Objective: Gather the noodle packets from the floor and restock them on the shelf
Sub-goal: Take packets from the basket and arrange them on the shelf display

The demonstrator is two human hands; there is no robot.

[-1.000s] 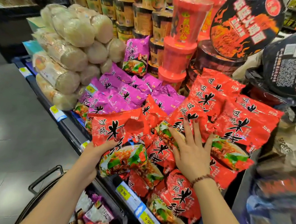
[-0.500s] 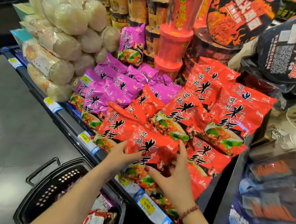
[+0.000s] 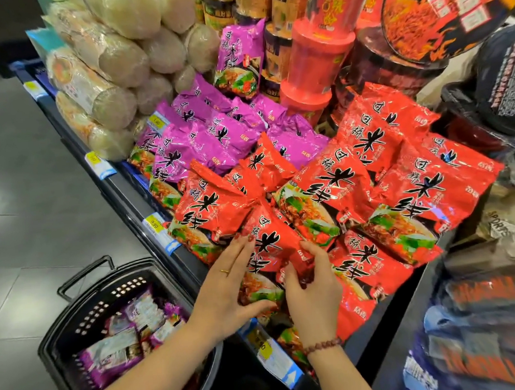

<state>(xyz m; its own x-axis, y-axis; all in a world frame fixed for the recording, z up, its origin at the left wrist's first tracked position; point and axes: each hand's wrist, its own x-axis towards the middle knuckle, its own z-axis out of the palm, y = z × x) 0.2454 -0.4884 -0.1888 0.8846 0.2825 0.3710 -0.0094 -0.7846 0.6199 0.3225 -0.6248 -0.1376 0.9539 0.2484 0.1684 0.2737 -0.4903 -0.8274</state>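
My fingers (image 3: 241, 250) on the left hand (image 3: 226, 290) lie spread and flat against a red noodle packet (image 3: 268, 245) at the front edge of the shelf (image 3: 124, 200), thumb tucked under its lower end, while my right hand (image 3: 313, 294) curls around the packet's right edge, pinching it between thumb and fingertips. The packet stands tilted between my two hands, its top leaning into the heap of red packets (image 3: 340, 189) piled just beyond my fingertips and off to the right of them. Farther past my fingers, to the left of that heap, lie purple packets (image 3: 204, 140), one propped upright behind them. Beyond those rise clear-wrapped pale noodle rolls (image 3: 116, 70) and stacked red cups (image 3: 317, 61). Yellow price tags (image 3: 154, 226) run along the shelf edge just left of my left hand. Below my left forearm a black shopping basket (image 3: 84, 299) sits on the grey floor (image 3: 25, 209), holding more purple packets. A beaded bracelet (image 3: 322, 345) circles my right wrist.
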